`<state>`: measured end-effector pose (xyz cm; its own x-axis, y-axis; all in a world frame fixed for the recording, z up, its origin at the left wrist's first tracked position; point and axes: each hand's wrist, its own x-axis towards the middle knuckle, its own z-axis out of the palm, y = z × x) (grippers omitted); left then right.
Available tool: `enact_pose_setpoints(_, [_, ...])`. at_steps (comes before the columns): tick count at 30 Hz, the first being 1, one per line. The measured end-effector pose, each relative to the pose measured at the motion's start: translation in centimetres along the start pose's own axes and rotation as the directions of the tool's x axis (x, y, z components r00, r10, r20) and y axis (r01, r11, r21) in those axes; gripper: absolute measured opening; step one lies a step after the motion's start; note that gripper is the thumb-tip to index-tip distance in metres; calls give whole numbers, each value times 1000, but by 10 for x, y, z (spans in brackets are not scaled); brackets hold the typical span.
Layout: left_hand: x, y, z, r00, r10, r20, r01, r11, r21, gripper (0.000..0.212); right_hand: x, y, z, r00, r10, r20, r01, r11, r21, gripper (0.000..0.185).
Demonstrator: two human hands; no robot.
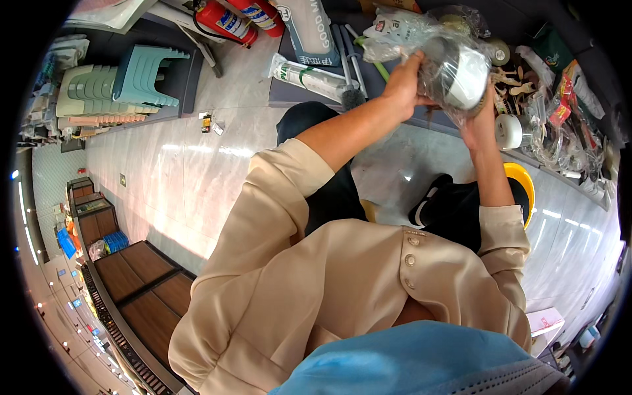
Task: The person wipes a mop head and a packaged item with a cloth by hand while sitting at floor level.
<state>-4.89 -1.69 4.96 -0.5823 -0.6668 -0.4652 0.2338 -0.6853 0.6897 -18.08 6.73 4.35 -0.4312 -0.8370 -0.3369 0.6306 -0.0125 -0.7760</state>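
Note:
Both hands hold a white and grey container (466,74) wrapped in clear plastic over the edge of a dark low shelf. My left hand (402,86) grips its left side, with the thumb on the wrap. My right hand (480,121) supports it from the right and below; its fingers are mostly hidden behind the container. Crumpled clear plastic packaging (395,32) lies just beyond my left hand. A roll of tape (499,52) and several small wooden items (513,84) are near my right hand, along with a white-lidded jar (508,131).
On the dark shelf (284,91) lie a wrapped mop head (308,75) and a grey-bristled brush (352,96). Red fire extinguishers (229,22) stand beyond. Stacked plastic stools (143,74) are at left. A yellow plastic rim (527,190) shows beside my leg. Small packets (206,123) lie on the floor.

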Motion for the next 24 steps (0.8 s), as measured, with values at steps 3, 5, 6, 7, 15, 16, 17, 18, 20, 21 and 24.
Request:
enact_pose_setpoints(3, [3,-1,-1,991,125,-55,-117,985,128,45,-2,8,-1,998,21,57,-26,997,79,49])
enact_pose_setpoints(5, [9,-7,-3,976,214,28,-214,942,259,44,9,4,-12,999,-20,41,17,997,80,48])
enact_pose_setpoints(6, [11,-8,-4,964,253,76,-264,911,318,43,11,3,-16,1000,12,12,-14,993,121,46])
enact_pose_setpoints(7, [13,-9,-5,987,131,95,-148,968,205,40,12,3,-19,999,45,-15,-42,986,163,44])
enact_pose_setpoints(15, [11,-10,-13,961,-95,259,100,995,-9,42,13,-25,-19,990,-141,27,129,959,252,43])
enact_pose_setpoints(16, [11,-9,-16,948,-124,294,145,988,-50,44,16,-34,-21,960,-245,134,187,920,346,42])
enact_pose_setpoints(17, [16,-9,-25,917,-191,350,219,975,-42,47,19,-42,-19,945,-268,188,195,922,334,49])
enact_pose_setpoints(18, [21,-10,-38,829,-230,510,308,949,-73,48,18,-51,-13,926,-288,245,202,924,324,56])
enact_pose_setpoints(20, [22,-16,-30,848,-287,446,341,939,-44,48,0,-57,4,853,-306,422,193,937,290,55])
enact_pose_setpoints(21, [22,-16,-27,847,-297,441,346,938,-33,48,4,-49,-2,925,-219,312,170,969,177,52])
enact_pose_setpoints(24, [22,-12,-27,811,-329,483,396,917,-40,47,7,-27,-11,977,-137,161,104,975,196,43])
